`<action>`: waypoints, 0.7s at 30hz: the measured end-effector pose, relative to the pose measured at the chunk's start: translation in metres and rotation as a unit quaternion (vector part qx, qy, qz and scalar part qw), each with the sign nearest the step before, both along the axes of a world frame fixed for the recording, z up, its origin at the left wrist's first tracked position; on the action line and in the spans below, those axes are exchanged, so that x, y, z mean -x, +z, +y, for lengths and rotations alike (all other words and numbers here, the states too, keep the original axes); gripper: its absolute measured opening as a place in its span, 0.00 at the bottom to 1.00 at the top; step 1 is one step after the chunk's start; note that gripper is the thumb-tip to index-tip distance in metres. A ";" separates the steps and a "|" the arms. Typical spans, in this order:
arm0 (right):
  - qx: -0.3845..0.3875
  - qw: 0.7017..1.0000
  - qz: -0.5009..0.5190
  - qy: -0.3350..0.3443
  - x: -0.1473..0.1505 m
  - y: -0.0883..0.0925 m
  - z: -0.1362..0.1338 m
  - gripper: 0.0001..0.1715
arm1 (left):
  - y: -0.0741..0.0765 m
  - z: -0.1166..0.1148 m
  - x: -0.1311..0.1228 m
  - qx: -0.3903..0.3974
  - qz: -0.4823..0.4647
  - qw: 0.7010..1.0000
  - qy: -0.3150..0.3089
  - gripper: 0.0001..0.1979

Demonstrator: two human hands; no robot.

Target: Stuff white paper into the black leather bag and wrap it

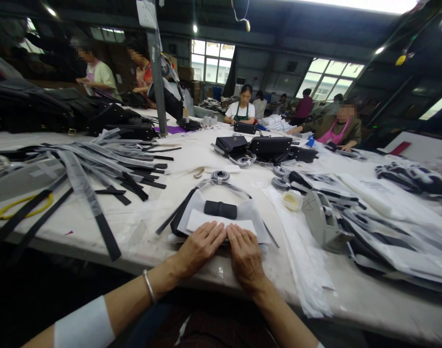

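In front of me lies a black handbag [177, 225] with pale wrapping paper [252, 212] spread over it. A white folded sheet [199, 220] rests on top, and both my hands press flat on its near edge. My left hand [201, 247] has its fingers stretched out, thumb side toward the middle. Beside it, my right hand [245, 255] also lies flat with fingers extended. Just beyond the sheet sits a small black rolled piece [221, 209]. A strap wound into a coil [220, 177] is at the far side of the bag.
Many black straps in clear film [85, 188] and a yellow ring [24, 207] lie left. White plastic bags [302, 251], a grey tape dispenser [324, 220] and wrapped pieces [391, 246] are on the right. Black handbags [270, 145] stand farther back, near several co-workers [240, 110].
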State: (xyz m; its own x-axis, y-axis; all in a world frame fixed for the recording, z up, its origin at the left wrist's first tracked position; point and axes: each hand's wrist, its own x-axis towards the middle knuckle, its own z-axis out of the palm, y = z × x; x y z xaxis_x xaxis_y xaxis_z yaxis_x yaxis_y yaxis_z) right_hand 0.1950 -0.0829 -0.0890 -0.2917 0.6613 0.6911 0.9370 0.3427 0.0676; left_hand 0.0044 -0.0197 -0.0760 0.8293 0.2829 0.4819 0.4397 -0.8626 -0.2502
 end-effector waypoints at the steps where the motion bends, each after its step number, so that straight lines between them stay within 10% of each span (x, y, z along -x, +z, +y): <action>1: -0.005 1.000 0.005 0.003 -0.001 -0.001 0.001 0.25 | -0.003 -0.003 -0.002 -0.013 0.009 1.000 0.014 0.22; 15: -0.042 0.999 -0.005 -0.032 0.007 0.003 0.005 0.25 | 0.009 0.008 -0.009 -0.078 0.034 0.996 -0.005 0.22; 21: -0.060 0.996 -0.039 -0.048 0.006 0.018 0.020 0.26 | 0.037 0.024 -0.005 -0.033 0.011 0.999 -0.034 0.22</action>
